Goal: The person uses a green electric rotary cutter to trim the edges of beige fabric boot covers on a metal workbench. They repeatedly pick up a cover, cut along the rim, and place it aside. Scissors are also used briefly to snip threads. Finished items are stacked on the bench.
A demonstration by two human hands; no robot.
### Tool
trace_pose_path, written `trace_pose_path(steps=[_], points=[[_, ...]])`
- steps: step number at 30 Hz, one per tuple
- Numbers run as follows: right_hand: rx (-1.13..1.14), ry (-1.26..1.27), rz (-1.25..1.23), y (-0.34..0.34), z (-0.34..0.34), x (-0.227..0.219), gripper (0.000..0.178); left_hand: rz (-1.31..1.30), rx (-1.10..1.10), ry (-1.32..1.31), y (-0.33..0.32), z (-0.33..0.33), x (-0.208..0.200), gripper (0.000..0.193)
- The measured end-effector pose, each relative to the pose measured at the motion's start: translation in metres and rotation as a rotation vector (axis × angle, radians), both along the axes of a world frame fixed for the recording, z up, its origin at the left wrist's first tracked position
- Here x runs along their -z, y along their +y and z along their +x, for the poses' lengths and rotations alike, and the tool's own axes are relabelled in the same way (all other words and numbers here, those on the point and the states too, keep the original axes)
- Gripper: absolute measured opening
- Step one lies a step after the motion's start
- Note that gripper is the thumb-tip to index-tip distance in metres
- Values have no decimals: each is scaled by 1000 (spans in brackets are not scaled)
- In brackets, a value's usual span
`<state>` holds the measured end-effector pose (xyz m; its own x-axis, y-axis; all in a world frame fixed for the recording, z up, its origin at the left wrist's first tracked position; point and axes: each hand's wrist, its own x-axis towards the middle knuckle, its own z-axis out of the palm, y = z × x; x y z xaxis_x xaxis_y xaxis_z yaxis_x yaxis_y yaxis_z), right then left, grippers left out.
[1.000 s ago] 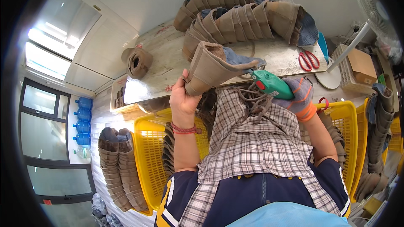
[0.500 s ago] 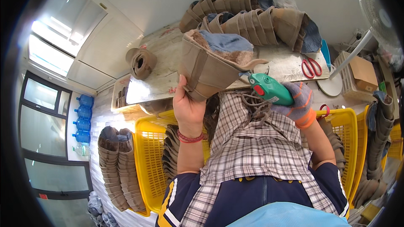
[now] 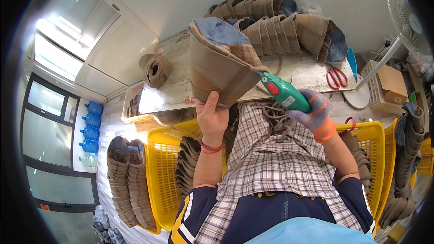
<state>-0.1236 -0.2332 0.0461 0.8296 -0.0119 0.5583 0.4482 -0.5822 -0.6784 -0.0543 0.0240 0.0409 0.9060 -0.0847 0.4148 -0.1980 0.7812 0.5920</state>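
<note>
My left hand [image 3: 211,117], bare with red bands at the wrist, pinches the lower edge of a tan boot shaft [image 3: 214,70]. The shaft is raised in front of the table, its wide opening showing blue and brown fluffy lining. In my right hand [image 3: 313,114], which wears a grey-and-orange glove, is a green handheld electric trimmer [image 3: 285,94] with a red button. Its tip meets the right side of the shaft's upper edge; the exact contact is too small to make out.
Nested boot shafts [image 3: 271,34] lie along the table's [image 3: 181,95] back. Red-handled scissors [image 3: 337,77] rest at its right end, beside a standing fan [image 3: 404,18]. A brown roll [image 3: 157,70] sits on the left. Yellow baskets [image 3: 158,171] flank my lap.
The boot shaft has turned and tilted in my left hand, its fluffy opening shifting left and up. The trimmer has moved slightly left and stays at the edge.
</note>
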Motion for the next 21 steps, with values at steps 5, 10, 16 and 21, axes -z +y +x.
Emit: trace_pose_path(steps=[5,10,16,21], points=[[19,28,137,3,6,19,55,91,15,-82,-3,0,4,42],[18,30,200,5,11,26,55,270,-83,-159,-9,3,14,40],[19,40,262,8,13,20,52,815,-394,-298,-8,3,25,26],[36,148,336,10,11,12,51,1129,-529,-509,-12,6,29,29]])
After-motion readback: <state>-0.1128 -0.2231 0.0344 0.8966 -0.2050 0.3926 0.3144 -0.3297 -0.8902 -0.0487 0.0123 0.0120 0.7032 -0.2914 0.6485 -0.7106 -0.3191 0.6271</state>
